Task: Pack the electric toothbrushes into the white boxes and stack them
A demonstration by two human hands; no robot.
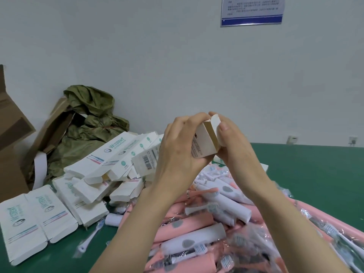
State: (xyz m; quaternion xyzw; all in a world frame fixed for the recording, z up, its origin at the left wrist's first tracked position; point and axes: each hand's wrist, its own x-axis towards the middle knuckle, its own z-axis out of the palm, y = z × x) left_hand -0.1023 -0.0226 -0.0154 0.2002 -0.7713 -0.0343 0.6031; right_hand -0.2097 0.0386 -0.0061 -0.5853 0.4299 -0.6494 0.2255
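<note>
Toothbrushes (pixel 199 239) heaped under left hand (pixel 177 152), right hand (pixel 234 146) gripping white box (pixel 204 142).

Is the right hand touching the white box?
Touching. The head view shows the right hand with its thumb pressed against the open end flap of the white box.

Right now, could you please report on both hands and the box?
Left hand and right hand both grip one white box, held above the toothbrush pile. End flap open, right thumb on it. Contents hidden. Nothing blocking.

pink and white toothbrushes (pixel 199 229), green table (pixel 315 174), white boxes (pixel 110 160).
</note>
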